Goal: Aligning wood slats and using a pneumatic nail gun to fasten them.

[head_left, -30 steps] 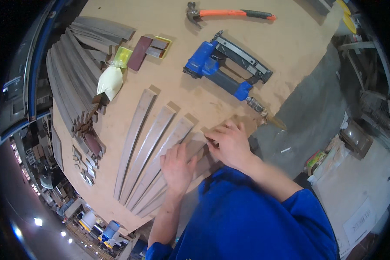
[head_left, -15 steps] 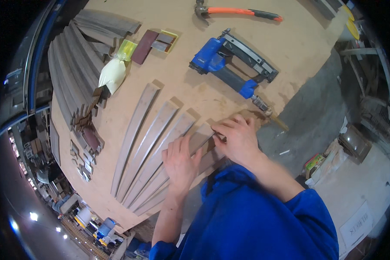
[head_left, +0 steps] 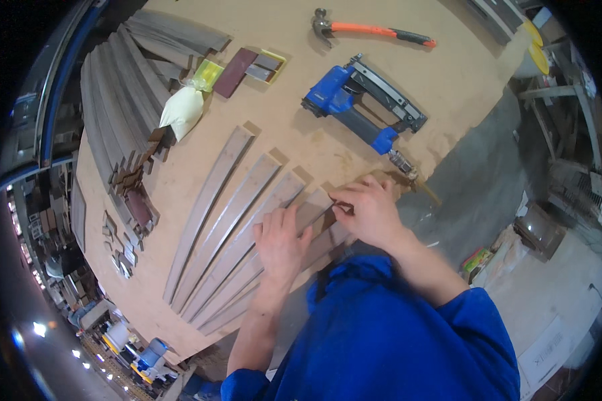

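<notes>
Several long, slightly curved wooden strips [head_left: 211, 217] lie fanned out on the table in front of me. My left hand [head_left: 281, 244] lies over the strips on the near side, its fingers stretched forward on the wood and its thumb apart. Close to the far end of one strip [head_left: 312, 208], my right hand [head_left: 369, 212] has its thumb and forefinger pinched at the strip's edge. Whatever sits between those fingertips is too small and hidden to name. Another strip [head_left: 329, 244] passes partly beneath my right hand.
Beyond my hands lie a blue nail gun [head_left: 361, 103] with an air hose fitting and a claw hammer [head_left: 374, 30] with an orange handle. At left are stacked grey strips [head_left: 117, 100], a pale filled bag [head_left: 182, 113], a maroon sanding block [head_left: 235, 72] and small loose pieces [head_left: 122, 250].
The whole view has shifted slightly, so the tools and bag appear a little lower and to the right. Both hands stay at nearly the same places on the strips.
</notes>
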A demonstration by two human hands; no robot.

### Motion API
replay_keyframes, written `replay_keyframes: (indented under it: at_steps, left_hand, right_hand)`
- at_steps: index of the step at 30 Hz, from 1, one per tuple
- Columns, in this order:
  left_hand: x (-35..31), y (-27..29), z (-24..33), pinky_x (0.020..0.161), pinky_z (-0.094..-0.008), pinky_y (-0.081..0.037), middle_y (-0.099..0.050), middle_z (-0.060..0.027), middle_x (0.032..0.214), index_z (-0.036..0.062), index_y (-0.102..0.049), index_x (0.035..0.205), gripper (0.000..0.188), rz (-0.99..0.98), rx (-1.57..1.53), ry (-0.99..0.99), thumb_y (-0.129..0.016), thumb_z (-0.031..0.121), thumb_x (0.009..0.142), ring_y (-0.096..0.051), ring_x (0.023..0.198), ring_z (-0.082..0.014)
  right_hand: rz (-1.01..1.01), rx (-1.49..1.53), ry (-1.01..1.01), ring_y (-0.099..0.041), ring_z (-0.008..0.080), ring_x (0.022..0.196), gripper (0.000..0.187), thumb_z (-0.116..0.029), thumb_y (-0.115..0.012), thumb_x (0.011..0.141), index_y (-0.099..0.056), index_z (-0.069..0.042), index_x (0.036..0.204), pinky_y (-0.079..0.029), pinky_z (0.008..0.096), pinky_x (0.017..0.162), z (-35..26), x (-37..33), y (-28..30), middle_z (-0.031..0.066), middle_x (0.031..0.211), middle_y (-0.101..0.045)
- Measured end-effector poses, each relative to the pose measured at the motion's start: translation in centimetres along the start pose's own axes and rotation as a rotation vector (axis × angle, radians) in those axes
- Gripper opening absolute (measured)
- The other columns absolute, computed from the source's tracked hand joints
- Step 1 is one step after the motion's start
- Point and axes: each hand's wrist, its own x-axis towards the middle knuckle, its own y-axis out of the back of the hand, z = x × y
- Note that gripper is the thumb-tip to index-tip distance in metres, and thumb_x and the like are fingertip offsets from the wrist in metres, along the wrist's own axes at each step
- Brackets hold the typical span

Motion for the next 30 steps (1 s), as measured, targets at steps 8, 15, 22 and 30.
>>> replay_keyframes:
  at_steps: [8, 15, 22, 30]
  left_hand:
    - [-0.4, -0.4, 0.1, 0.089, -0.0423, -0.041, -0.064, -0.0076, 0.108, 0.0061, -0.068, 0.118, 0.052, 0.051, -0.056, 0.04, -0.085, 0.025, 0.073, -0.058, 0.105, -0.0267]
    - [-0.8, -1.1, -0.6, 0.09, -0.0412, -0.041, -0.064, -0.0065, 0.111, 0.0077, -0.068, 0.12, 0.054, 0.089, -0.107, 0.096, -0.084, 0.027, 0.072, -0.057, 0.107, -0.0257]
    - [-1.7, -1.4, -0.9, 0.091, -0.0424, -0.041, -0.063, -0.007, 0.113, 0.0095, -0.067, 0.12, 0.054, 0.093, -0.151, 0.106, -0.084, 0.028, 0.072, -0.056, 0.111, -0.0258]
    - [-1.5, -1.9, -1.1, 0.093, -0.0437, -0.041, -0.062, -0.0082, 0.112, 0.0093, -0.065, 0.118, 0.053, 0.068, -0.166, 0.096, -0.085, 0.025, 0.072, -0.056, 0.11, -0.0274]
  right_hand:
    - [0.379, -0.211, 0.102, -0.062, 0.0372, 0.103, 0.06, -0.014, -0.078, 0.079, -0.061, -0.016, 0.137, -0.052, 0.0458, 0.088, 2.1, 9.5, 3.3, 0.014, 0.121, -0.059]
    - [0.136, -0.092, -0.085, -0.064, 0.0402, 0.117, 0.084, -0.007, -0.068, 0.08, -0.037, -0.019, 0.158, -0.054, 0.0438, 0.097, 1.0, 12.5, 6.2, 0.0226, 0.133, -0.056]
    - [-0.448, 0.765, -0.452, -0.06, 0.0114, 0.068, 0.058, 0.005, -0.059, 0.087, -0.059, -0.012, 0.143, -0.051, 0.0307, 0.062, -5.4, 4.4, 13.4, 0.0034, 0.095, -0.068]
    - [-0.56, 0.365, -0.313, -0.061, 0.0106, 0.096, 0.062, -0.008, -0.073, 0.083, -0.059, -0.015, 0.142, -0.052, 0.0299, 0.09, -7.3, 2.9, 8.9, 0.0045, 0.103, -0.068]
